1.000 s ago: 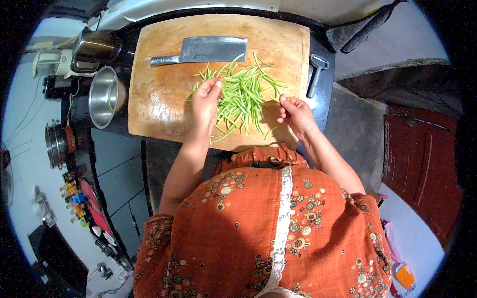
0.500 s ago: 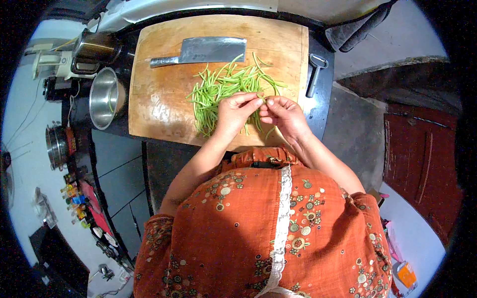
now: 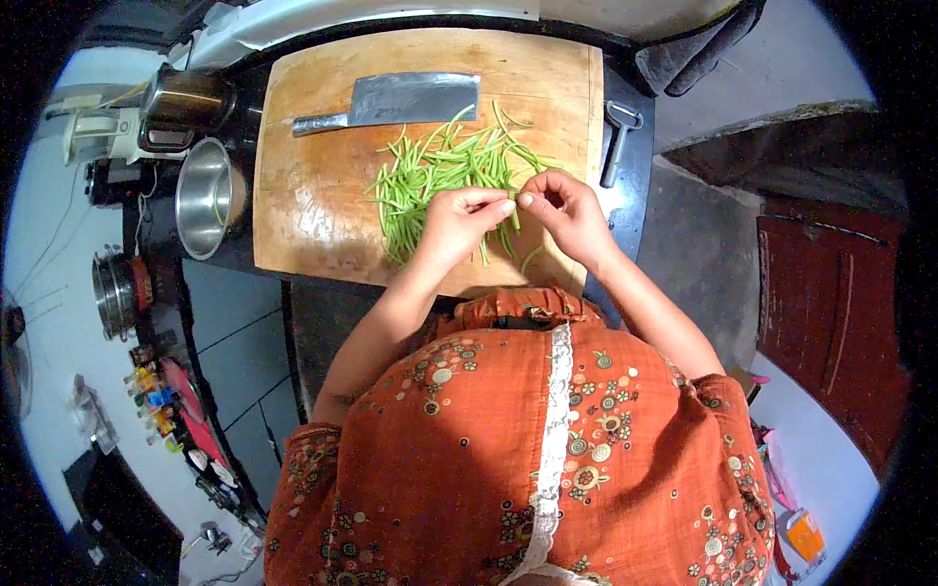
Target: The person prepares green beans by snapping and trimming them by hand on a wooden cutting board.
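Note:
A loose pile of thin green stems (image 3: pixel 430 171) lies on the wooden cutting board (image 3: pixel 313 195). At the pile's near right side my left hand (image 3: pixel 457 223) and my right hand (image 3: pixel 569 217) meet, fingertip to fingertip. Thumb and forefinger of each hand are pinched together. A short bit of green stem shows between them, mostly covered by the fingers. Beyond the pile rests a cleaver (image 3: pixel 415 100), flat on the board with its handle to the left. A few stems reach up to its blade edge.
A steel bowl (image 3: pixel 203 210) stands left of the board, with a metal pot (image 3: pixel 191 98) behind it. To the right, a grey peeler (image 3: pixel 619 145) lies on the dark counter. A dark cloth (image 3: pixel 699 54) hangs at the back right.
My right hand has turned and risen slightly, with its knuckles higher and its fingers curled inward. My left hand stays nearly in place. The whole view has shifted a little.

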`<action>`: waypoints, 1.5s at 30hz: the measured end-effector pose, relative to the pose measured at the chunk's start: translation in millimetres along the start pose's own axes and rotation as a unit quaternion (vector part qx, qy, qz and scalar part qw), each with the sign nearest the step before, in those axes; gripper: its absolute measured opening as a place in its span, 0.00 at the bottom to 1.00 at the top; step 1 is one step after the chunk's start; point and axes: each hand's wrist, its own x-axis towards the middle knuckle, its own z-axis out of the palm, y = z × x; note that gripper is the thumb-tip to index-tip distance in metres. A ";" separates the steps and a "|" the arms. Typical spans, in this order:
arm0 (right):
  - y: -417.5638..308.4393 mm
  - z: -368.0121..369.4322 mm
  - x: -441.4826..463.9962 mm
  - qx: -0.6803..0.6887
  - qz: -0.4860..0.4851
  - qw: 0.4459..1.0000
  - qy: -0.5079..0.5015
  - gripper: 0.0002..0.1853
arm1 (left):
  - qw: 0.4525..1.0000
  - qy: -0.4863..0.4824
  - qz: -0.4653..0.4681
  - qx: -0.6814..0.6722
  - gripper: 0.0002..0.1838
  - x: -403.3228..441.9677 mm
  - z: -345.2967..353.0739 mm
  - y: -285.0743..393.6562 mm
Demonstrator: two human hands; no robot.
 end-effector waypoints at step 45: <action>82.4 -181.6 -20.3 -0.525 0.288 0.789 0.138 0.21 | 0.710 -0.046 0.325 0.623 0.07 153.0 -35.2 -6.2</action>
